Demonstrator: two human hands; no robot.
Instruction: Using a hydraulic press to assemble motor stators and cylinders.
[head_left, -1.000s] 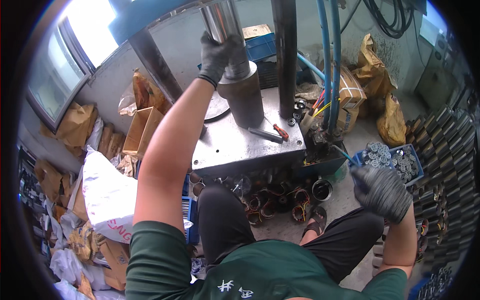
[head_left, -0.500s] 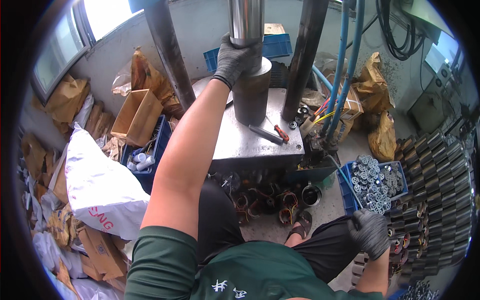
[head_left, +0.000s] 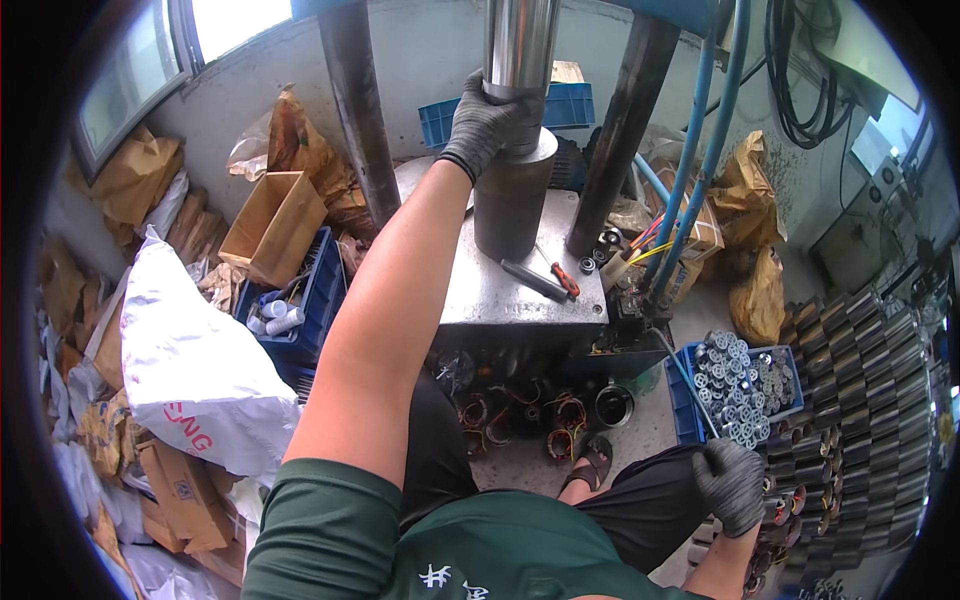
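Observation:
My left hand (head_left: pixel 482 125), in a dark grey glove, is wrapped around a short metal cylinder (head_left: pixel 524 128) just beneath the shiny press ram (head_left: pixel 522 45). That piece sits above a thicker dark steel cylinder (head_left: pixel 512 210) standing upright on the press table (head_left: pixel 470 300). My fingers partly hide where the ram meets the piece. At my right knee, my gloved right hand (head_left: pixel 730 485) is closed at the end of a thin lever rod (head_left: pixel 688 378). A red-handled screwdriver (head_left: pixel 566 280) and a dark bar (head_left: pixel 534 281) lie on the table before the thick cylinder.
Dark press columns (head_left: pixel 358 110) flank the ram. Blue hoses (head_left: pixel 708 150) hang at the right. A blue crate (head_left: pixel 683 405) holds grey metal castings (head_left: pixel 738 380); stacked metal sleeves (head_left: pixel 860 380) stand beyond. Wound motor parts (head_left: pixel 566 412) lie below the table. Left are a white sack (head_left: pixel 195 350) and a wooden box (head_left: pixel 275 225).
The view has shifted slightly, bringing more of the blue press head into sight at the top. Both hands keep the same places on the cylinder and the lever.

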